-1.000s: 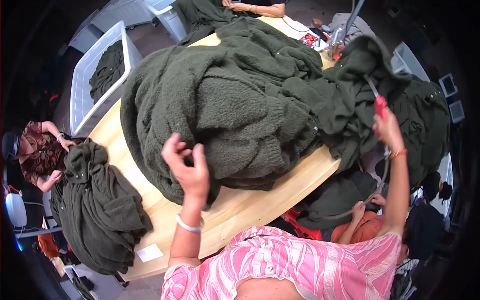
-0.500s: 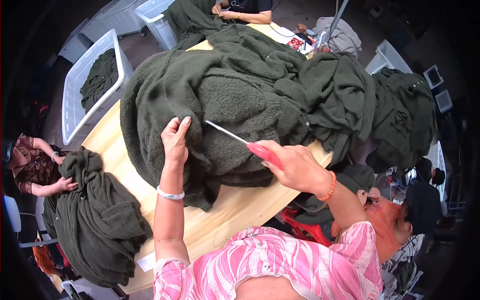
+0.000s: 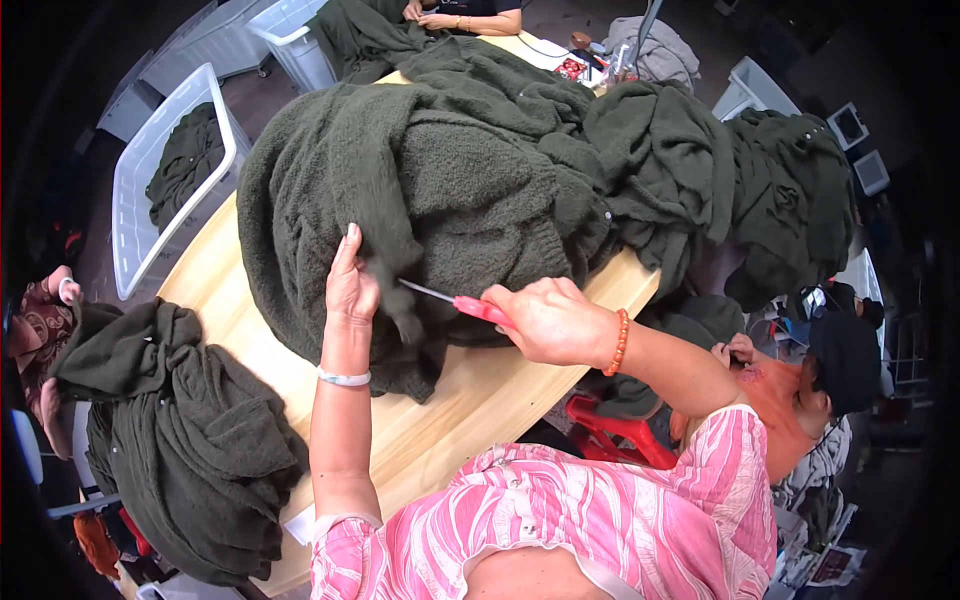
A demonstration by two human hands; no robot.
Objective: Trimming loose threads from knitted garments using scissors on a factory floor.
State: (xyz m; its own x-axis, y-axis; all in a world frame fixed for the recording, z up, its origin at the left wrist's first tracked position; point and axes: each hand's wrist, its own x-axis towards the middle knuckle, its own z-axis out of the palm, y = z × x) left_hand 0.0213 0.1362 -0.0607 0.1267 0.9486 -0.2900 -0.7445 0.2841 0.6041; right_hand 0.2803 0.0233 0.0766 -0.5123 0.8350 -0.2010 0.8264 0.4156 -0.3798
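A heap of dark green knit garments (image 3: pixel 480 190) fills the middle of the frame, in front of both hands. A narrow flap (image 3: pixel 395 265) of the same cloth hangs down its near side, between the hands. The right hand (image 3: pixel 560 318), right of centre, is closed around the handle of a red-handled tool (image 3: pixel 472 305), whose slim metal shaft points left, its tip close to the flap; contact cannot be made out. The left hand (image 3: pixel 352 285), left of centre, lies against the heap with its thumb raised; its fingers are hidden, so whether they pinch cloth cannot be told.

A second garment pile (image 3: pixel 190 440) drapes the table edge at lower left, and bunched garments (image 3: pixel 655 170) crowd the upper right beyond the tool. A white tub (image 3: pixel 232 165) holding green cloth stands at upper left.

The pale wooden table (image 3: pixel 440 415) shows as a strip below the heap. A co-worker in orange (image 3: pixel 775 410) sits at lower right, near a red stool (image 3: pixel 615 430).
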